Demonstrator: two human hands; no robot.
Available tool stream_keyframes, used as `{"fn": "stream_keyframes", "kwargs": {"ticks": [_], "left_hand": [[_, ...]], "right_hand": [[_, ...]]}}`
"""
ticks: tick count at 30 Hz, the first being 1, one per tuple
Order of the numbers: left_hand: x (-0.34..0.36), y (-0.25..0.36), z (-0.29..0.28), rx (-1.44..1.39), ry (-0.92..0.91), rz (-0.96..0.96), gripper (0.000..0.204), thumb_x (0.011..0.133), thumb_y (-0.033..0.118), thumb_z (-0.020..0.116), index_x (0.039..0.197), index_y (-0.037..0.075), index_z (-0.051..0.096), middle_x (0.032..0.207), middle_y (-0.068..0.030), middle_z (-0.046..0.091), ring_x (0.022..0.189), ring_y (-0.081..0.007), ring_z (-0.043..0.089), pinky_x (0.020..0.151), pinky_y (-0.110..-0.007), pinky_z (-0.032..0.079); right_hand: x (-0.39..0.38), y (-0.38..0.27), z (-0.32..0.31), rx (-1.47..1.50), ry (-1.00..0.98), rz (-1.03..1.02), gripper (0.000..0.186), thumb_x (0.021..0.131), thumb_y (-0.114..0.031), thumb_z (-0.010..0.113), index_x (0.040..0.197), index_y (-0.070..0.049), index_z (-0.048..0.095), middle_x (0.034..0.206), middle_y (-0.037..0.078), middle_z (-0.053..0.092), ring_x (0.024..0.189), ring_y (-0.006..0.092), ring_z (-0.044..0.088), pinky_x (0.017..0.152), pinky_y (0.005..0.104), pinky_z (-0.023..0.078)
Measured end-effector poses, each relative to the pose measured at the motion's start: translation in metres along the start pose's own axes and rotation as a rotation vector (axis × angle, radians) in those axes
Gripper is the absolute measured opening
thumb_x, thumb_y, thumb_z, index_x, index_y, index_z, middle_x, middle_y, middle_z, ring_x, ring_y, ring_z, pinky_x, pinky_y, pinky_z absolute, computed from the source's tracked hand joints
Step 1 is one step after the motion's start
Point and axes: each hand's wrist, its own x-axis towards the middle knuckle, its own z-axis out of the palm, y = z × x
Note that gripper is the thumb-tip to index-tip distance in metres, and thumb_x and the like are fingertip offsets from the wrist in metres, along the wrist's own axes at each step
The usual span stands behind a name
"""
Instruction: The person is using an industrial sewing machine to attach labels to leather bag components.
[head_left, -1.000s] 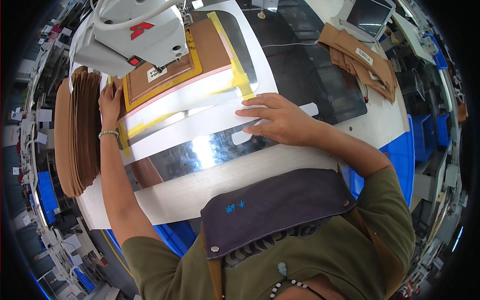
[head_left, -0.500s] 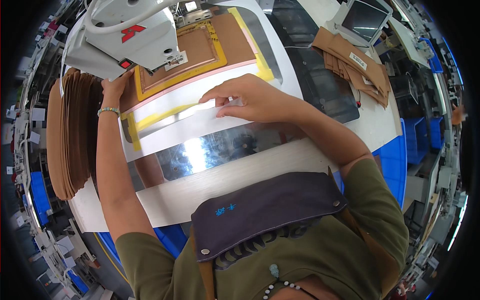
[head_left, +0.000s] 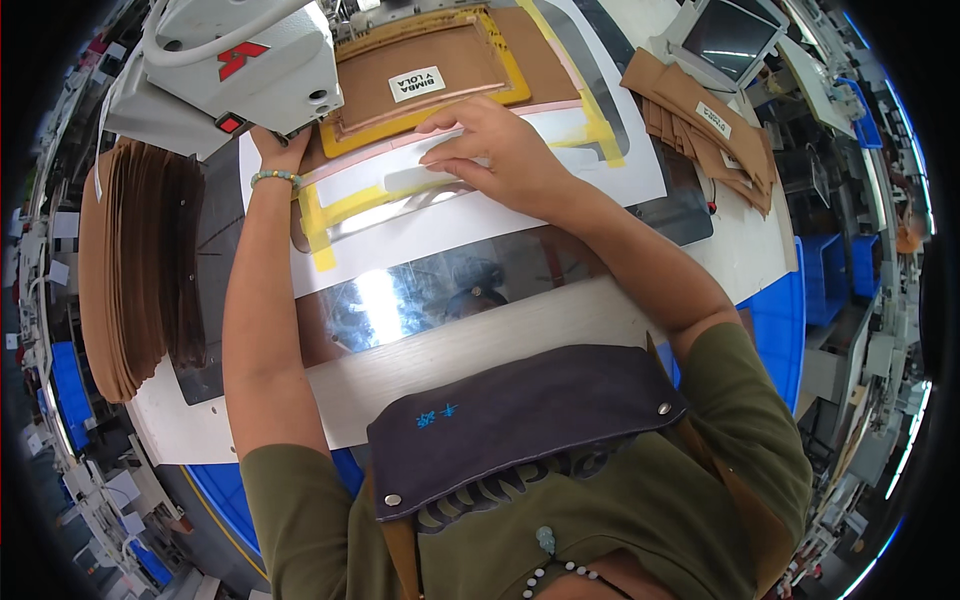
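1. Right of frame: blue bin [head_left: 780,315], contents hidden.
2. Upper centre: your right hand [head_left: 495,158] half-curls, thumb and forefinger apart; can't tell if they hold anything.
3. Upper left: your left hand [head_left: 278,150], partly hidden; can't tell its grip.
4. Top: yellow frame [head_left: 512,80] on brown panel [head_left: 547,62] has shifted right, label [head_left: 417,84] now clear of the machine head [head_left: 190,90].

A sewing machine [head_left: 225,85] and blue bins [head_left: 823,280] show a workshop.

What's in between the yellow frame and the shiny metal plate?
The head view shows part of a brown panel, a pink strip, yellow tape and a white sheet between them. The right hand is there too.
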Motion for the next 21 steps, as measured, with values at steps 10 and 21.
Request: {"fn": "stream_keyframes", "kwargs": {"ticks": [10, 21], "left_hand": [[0.052, 0.111, -0.208, 0.12, -0.124, -0.51, 0.028, 0.099, 0.026, 0.074, 0.105, -0.001, 0.074, 0.085, -0.016, 0.077, 0.077, -0.0318, 0.073, 0.075, -0.04, 0.055], [-0.204, 0.196, -0.576, 0.239, 0.492, -1.23, 0.051, 0.111, 0.037, 0.063, 0.139, -0.006, 0.067, 0.123, -0.0106, 0.075, 0.109, -0.0161, 0.069, 0.093, -0.032, 0.056]], "right_hand": [[0.0, -0.007, 0.0, 0.329, -0.018, 0.394, 0.023, 0.098, -0.011, 0.075, 0.118, 0.0, 0.077, 0.103, 0.011, 0.08, 0.094, 0.016, 0.072, 0.088, 0.0315, 0.055], [-0.003, -0.011, 0.008, 0.616, -0.065, 0.529, 0.021, 0.106, -0.007, 0.07, 0.123, 0.004, 0.072, 0.114, 0.008, 0.076, 0.11, 0.0137, 0.07, 0.1, 0.0269, 0.053]]}}
